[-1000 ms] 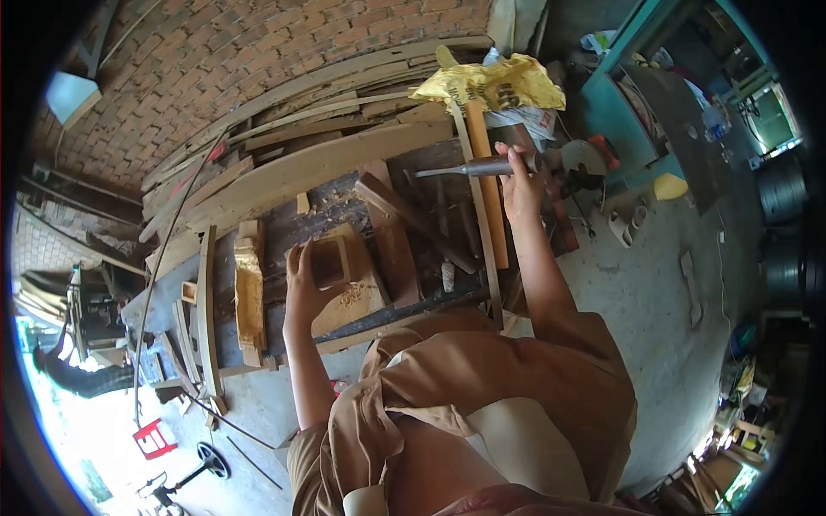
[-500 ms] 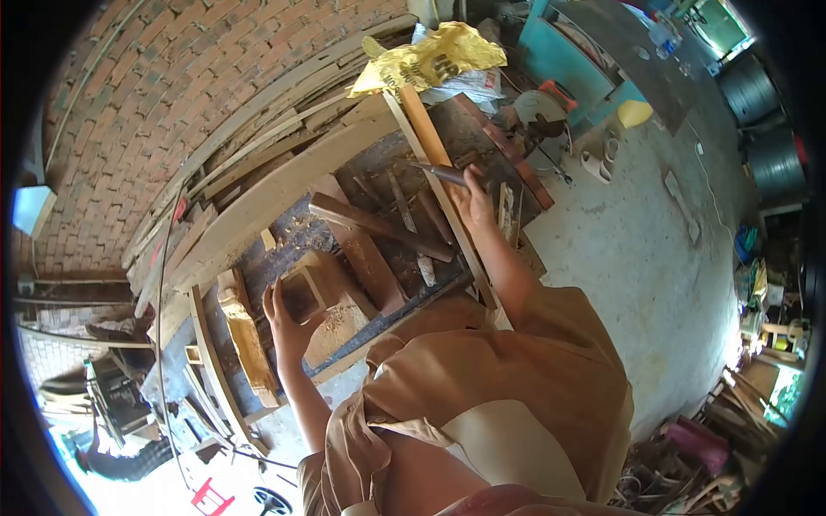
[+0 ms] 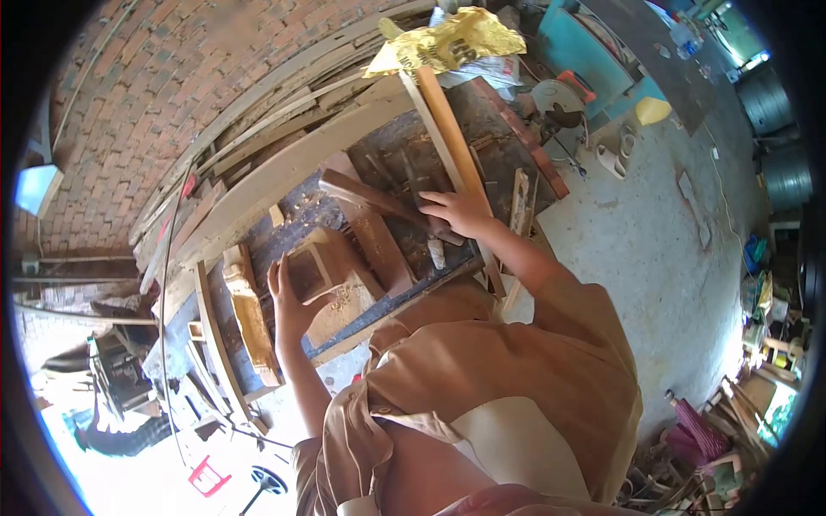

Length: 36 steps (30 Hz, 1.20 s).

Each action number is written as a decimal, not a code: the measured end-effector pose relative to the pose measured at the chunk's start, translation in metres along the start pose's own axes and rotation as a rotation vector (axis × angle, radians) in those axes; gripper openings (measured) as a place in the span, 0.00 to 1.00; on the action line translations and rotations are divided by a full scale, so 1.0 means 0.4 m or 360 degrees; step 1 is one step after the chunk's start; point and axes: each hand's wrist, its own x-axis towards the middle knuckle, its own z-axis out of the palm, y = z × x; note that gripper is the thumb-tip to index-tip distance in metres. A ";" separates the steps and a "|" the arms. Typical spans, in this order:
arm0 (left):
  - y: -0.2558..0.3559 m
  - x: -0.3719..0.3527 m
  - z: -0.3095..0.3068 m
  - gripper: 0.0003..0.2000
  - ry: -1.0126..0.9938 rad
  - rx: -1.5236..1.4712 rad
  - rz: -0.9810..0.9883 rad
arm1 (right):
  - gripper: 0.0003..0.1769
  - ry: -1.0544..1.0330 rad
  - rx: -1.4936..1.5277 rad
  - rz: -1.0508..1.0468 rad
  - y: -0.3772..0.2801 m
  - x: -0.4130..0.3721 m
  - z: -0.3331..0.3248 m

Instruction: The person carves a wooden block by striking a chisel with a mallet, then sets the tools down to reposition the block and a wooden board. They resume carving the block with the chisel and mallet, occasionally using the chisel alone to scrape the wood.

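Observation:
My left hand (image 3: 294, 303) rests with fingers and thumb spread at the near-left side of a hollowed, curved wooden block (image 3: 331, 254). Light shavings (image 3: 346, 297) lie beside the thumb. Reaching over the bench, my right hand (image 3: 458, 213) is stretched out palm down above several dark hand tools (image 3: 411, 172), and its fingers are apart. What lies under that palm is hidden. A long dark wooden bar (image 3: 366, 193) runs from the left toward these fingers, across a reddish-brown board (image 3: 379, 245).
A rough yellowish wood piece (image 3: 248, 301) lies left of my left hand. An orange-brown plank (image 3: 452, 129) crosses the bench toward a yellow sack (image 3: 443, 43). Stacked boards (image 3: 284, 120) line the brick wall (image 3: 198, 77). A circular saw (image 3: 555, 99) and slippers (image 3: 613, 159) are at right.
My right hand has come down and left onto the tools, and the dark-handled pointed tool it held is no longer visible in it. My left hand stays at the block. The view shifts slightly.

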 end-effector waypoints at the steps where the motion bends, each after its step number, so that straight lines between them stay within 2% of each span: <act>1: -0.001 0.002 -0.008 0.54 -0.0066 -0.0026 0.0065 | 0.24 -0.0176 -0.0195 -0.0116 0.019 -0.009 -0.002; 2: -0.002 0.004 -0.016 0.55 -0.0125 -0.0054 0.0126 | 0.23 -0.0350 -0.0395 -0.0241 0.038 -0.012 -0.004; 3: 0.009 0.004 -0.017 0.54 -0.0112 -0.0046 0.0097 | 0.21 -0.0384 -0.0385 -0.0146 0.027 -0.013 -0.018; 4: 0.014 0.006 -0.010 0.54 -0.0066 -0.0055 0.0046 | 0.21 -0.0414 -0.0390 -0.0209 0.026 -0.007 -0.022; 8: 0.017 -0.004 -0.002 0.52 0.0045 -0.0033 0.0069 | 0.24 -0.0279 -0.0460 -0.0114 0.027 0.003 0.009; 12: 0.009 -0.010 0.003 0.48 0.0132 -0.0135 0.0043 | 0.25 -0.0266 -0.0435 -0.0243 0.048 0.020 0.000; 14: 0.024 -0.010 -0.010 0.47 0.0043 -0.0215 -0.0076 | 0.18 -0.0357 -0.0356 -0.0099 0.041 0.039 -0.016; 15: 0.035 -0.013 -0.014 0.47 0.0031 -0.0149 -0.0162 | 0.18 -0.0383 -0.0347 -0.0167 0.053 0.046 -0.010; 16: 0.046 -0.016 -0.014 0.47 0.0014 -0.0091 -0.0241 | 0.18 -0.0349 -0.0258 -0.0099 0.065 0.053 -0.003; 18: 0.044 -0.024 -0.003 0.48 0.0108 0.0079 -0.0262 | 0.17 -0.0330 -0.0172 -0.0071 0.068 0.068 0.010; 21: 0.032 -0.030 0.023 0.48 0.0196 0.0203 -0.0111 | 0.14 -0.0321 -0.0090 0.0018 0.048 0.061 0.009; 22: 0.025 -0.034 0.032 0.48 0.0226 0.0199 -0.0146 | 0.13 -0.0406 -0.0259 0.0048 0.031 0.062 0.005; 24: 0.017 -0.045 0.043 0.47 0.0311 0.0125 -0.0047 | 0.13 -0.0504 -0.0432 0.0038 0.006 0.056 0.003; 26: 0.028 -0.066 0.023 0.47 0.0312 0.0117 -0.0133 | 0.15 -0.0524 -0.0544 0.0060 -0.015 0.051 0.002; 27: 0.033 -0.080 0.011 0.48 0.0330 -0.0024 -0.0136 | 0.17 -0.0575 -0.0447 0.0158 -0.011 0.048 0.009; 30: 0.022 -0.131 -0.004 0.50 0.0429 -0.0239 -0.0188 | 0.17 -0.0560 -0.0445 0.0117 -0.009 0.045 0.019; 32: 0.022 -0.174 -0.016 0.49 0.0549 -0.0432 -0.0414 | 0.18 -0.0571 -0.0419 0.0104 -0.031 0.044 0.022; 34: -0.003 -0.221 -0.018 0.48 0.0649 -0.0437 -0.0489 | 0.19 -0.0432 -0.0552 0.0022 -0.020 0.039 0.043; 36: -0.025 -0.276 -0.023 0.48 0.0734 -0.0442 -0.0558 | 0.20 -0.0444 -0.0606 0.0008 -0.013 0.032 0.062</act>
